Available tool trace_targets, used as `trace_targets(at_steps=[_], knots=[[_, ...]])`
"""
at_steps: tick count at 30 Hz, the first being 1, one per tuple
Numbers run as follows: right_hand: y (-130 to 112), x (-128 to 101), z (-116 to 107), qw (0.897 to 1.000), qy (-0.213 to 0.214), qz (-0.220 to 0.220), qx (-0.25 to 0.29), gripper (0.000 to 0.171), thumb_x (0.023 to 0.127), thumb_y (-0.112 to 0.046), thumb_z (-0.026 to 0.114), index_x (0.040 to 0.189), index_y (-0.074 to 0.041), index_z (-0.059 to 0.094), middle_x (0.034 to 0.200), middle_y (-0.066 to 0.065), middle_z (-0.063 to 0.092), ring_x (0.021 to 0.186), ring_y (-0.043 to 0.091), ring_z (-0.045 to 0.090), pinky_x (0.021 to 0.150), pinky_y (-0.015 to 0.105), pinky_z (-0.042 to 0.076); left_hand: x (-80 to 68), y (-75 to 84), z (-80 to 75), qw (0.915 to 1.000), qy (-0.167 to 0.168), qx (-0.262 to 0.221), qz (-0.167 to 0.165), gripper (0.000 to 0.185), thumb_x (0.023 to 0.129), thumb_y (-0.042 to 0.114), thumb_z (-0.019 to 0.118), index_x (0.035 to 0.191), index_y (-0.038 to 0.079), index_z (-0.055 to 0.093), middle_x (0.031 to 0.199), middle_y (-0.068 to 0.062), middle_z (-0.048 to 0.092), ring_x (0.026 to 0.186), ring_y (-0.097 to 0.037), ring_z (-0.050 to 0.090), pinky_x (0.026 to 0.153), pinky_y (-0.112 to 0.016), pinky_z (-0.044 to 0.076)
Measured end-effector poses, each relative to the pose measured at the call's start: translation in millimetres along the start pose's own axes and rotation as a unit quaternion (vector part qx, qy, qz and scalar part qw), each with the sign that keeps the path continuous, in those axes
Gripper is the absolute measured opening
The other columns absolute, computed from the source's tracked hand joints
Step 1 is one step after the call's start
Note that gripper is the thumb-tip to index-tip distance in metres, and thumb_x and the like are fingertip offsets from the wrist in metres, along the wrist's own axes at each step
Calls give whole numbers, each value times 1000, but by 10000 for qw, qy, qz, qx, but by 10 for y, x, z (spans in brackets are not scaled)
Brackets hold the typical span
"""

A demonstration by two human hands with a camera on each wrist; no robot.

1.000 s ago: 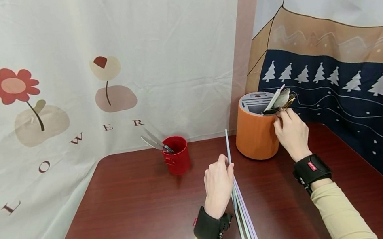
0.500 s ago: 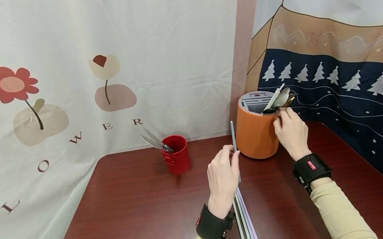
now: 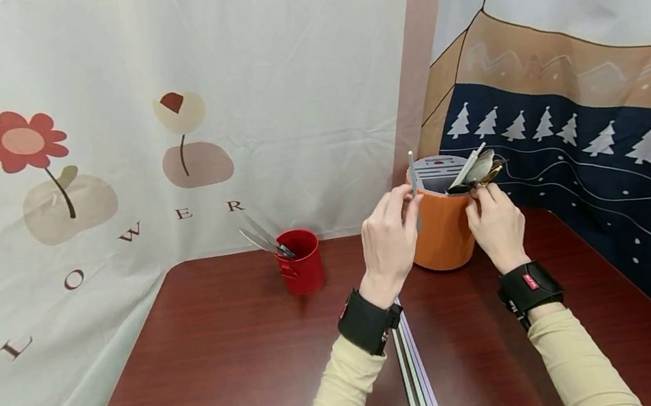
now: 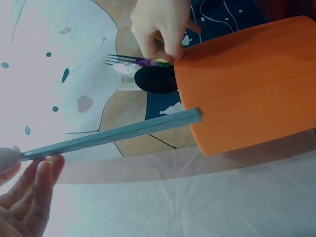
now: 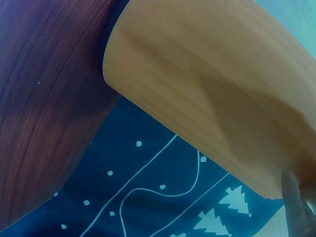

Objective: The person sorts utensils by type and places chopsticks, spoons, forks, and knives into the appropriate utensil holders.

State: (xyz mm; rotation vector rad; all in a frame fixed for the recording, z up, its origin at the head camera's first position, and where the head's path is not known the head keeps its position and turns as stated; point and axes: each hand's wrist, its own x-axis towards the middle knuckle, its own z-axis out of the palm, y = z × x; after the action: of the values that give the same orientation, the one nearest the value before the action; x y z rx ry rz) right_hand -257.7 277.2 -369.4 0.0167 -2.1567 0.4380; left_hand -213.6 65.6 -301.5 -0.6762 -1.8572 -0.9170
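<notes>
My left hand (image 3: pixel 409 201) pinches a thin pale blue stick (image 3: pixel 413 180) and holds it upright, just left of the rim of an orange cylindrical holder (image 3: pixel 439 235). In the left wrist view the stick (image 4: pixel 113 136) ends against the holder's side (image 4: pixel 247 84). My right hand (image 3: pixel 477 195) is at the holder's right rim, fingers curled round the cutlery (image 3: pixel 477 170) leaning out of it. That cutlery includes a dark spoon (image 4: pixel 155 79) and a fork (image 4: pixel 123 60). The right wrist view shows mostly the holder's wall (image 5: pixel 207 108).
Several thin pastel sticks (image 3: pixel 414 371) lie side by side on the dark red table (image 3: pixel 218 371), between my forearms. A red cup (image 3: pixel 302 270) with metal utensils (image 3: pixel 262 238) stands at the back. Printed curtains close off the back and right sides.
My left hand has lifted the blue stick off the pile and carried it up and to the right, to the holder's rim. The right hand has stayed on the cutlery.
</notes>
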Motion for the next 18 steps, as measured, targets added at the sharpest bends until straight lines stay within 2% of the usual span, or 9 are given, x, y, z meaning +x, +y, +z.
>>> trace_targets(at_steps=[5,9,18], knots=[[-5,-3,1,10000,3,22,52,20,93,-12,52,98,3,64,96,18,60,80,42,57,63,58,45,196,-35,127,9996,159,-192,149,15,93,17,61,102,6,64,86,-3,67,69,-10,64,62,-16,51],[-4,3,-4,10000,-41,47,22,21,93,-13,52,99,2,64,97,18,60,80,42,57,63,58,45,290,-64,243,9992,179,-247,245,16,95,19,58,102,6,63,87,-3,67,72,-11,65,67,-15,52],[-5,-2,1,9999,-94,109,14,22,94,-14,51,99,2,65,96,18,60,79,42,56,62,57,45,341,-181,473,9992,-212,-304,151,18,96,22,55,104,7,63,91,-2,69,82,-11,68,76,-15,53]])
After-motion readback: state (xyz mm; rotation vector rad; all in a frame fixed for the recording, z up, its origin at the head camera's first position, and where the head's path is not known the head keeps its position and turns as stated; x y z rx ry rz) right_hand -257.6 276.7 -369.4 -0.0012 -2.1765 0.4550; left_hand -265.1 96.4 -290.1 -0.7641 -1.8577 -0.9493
